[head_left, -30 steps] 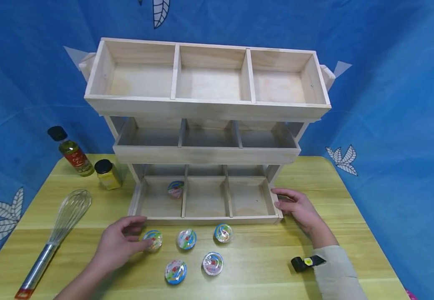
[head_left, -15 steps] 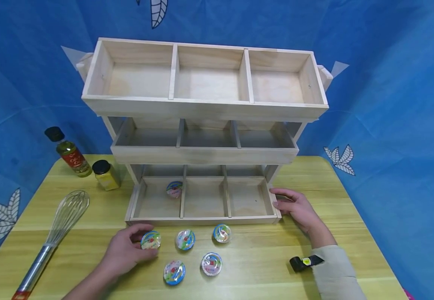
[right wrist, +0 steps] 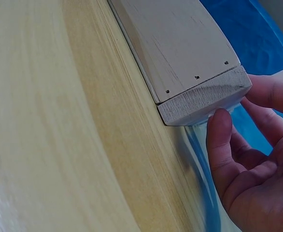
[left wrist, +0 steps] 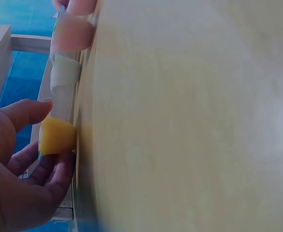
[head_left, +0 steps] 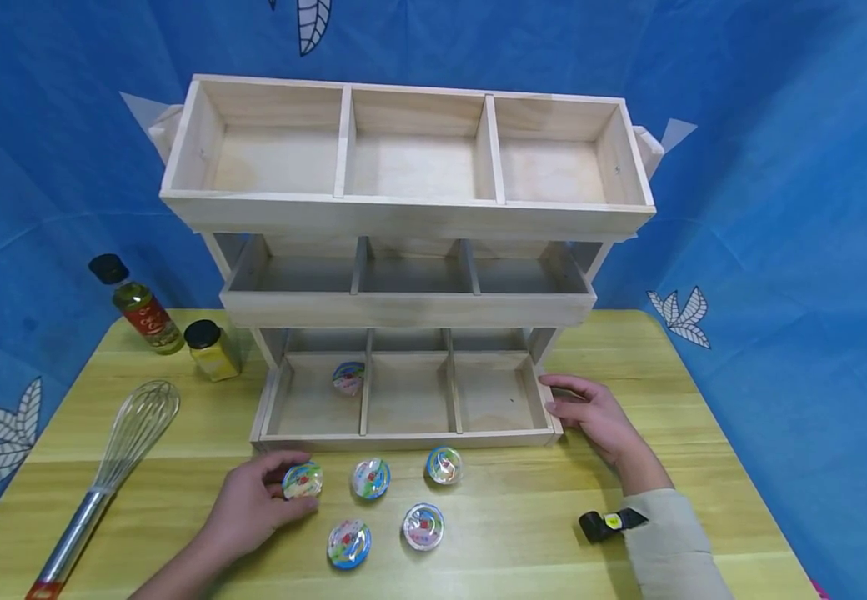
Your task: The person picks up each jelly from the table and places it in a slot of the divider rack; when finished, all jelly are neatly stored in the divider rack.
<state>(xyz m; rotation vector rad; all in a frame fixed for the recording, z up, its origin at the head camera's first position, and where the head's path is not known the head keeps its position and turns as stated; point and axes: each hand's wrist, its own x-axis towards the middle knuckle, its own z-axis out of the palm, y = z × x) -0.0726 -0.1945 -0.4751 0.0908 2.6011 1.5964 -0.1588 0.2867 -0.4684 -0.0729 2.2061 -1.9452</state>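
My left hand (head_left: 249,504) has its thumb and curled fingers round a small jelly cup (head_left: 303,480) at the left of the group. In the left wrist view this jelly cup (left wrist: 58,135) is yellow and stands on the table, with fingers at its lower side. Several more foil-lidded cups lie to the right, among them a jelly cup (head_left: 370,478) and another jelly cup (head_left: 423,527). One jelly cup (head_left: 348,378) sits in the bottom tier's left compartment. My right hand (head_left: 594,417) touches the right end of the wooden rack (right wrist: 204,96) with thumb and index finger.
The three-tier rack (head_left: 411,310) stands at the back, each tier split into three compartments. On the left are an oil bottle (head_left: 150,317), a black-lidded jar (head_left: 212,354) and a whisk (head_left: 107,479). A blue patterned cloth (head_left: 779,208) hangs behind.
The left hand has moved slightly right and closed its thumb and fingers round the leftmost jelly cup. The right hand stays at the rack's right end.
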